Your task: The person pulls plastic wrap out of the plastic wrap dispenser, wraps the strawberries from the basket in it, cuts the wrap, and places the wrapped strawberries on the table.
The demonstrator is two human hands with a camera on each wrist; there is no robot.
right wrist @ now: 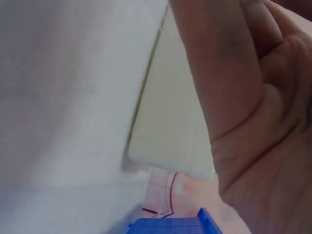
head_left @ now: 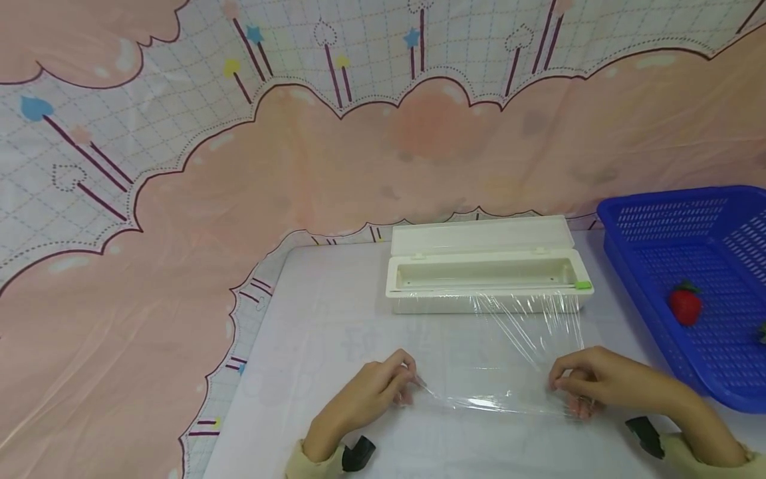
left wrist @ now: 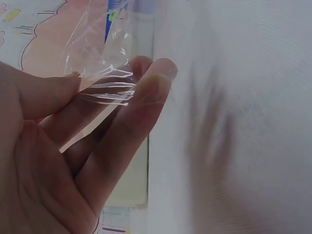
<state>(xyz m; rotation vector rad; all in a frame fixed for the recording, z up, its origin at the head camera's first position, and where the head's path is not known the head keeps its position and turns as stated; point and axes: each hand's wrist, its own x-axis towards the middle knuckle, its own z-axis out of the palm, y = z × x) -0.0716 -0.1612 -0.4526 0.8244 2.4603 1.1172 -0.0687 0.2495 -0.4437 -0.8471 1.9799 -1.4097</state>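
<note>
A sheet of clear plastic wrap [head_left: 491, 379] stretches from the front of a white dispenser box [head_left: 491, 305] towards me, its near edge drawn out between both hands. My left hand [head_left: 383, 389] pinches the wrap's left corner between thumb and fingers; the left wrist view shows the film [left wrist: 109, 85] creased there. With bent fingers, my right hand [head_left: 604, 386] grips the right corner. In the right wrist view the fingertips are cut off at the top. The box's lid [head_left: 481, 237] stands raised, and a green slider [head_left: 582, 285] sits at the right end of its front edge.
A blue plastic basket [head_left: 652, 332] stands at the right, holding a red strawberry [head_left: 685, 305] and part of another item at the frame's edge. The white table [head_left: 311, 319] lies under the work. Patterned pink cloth [head_left: 359, 173] hangs behind and along the left.
</note>
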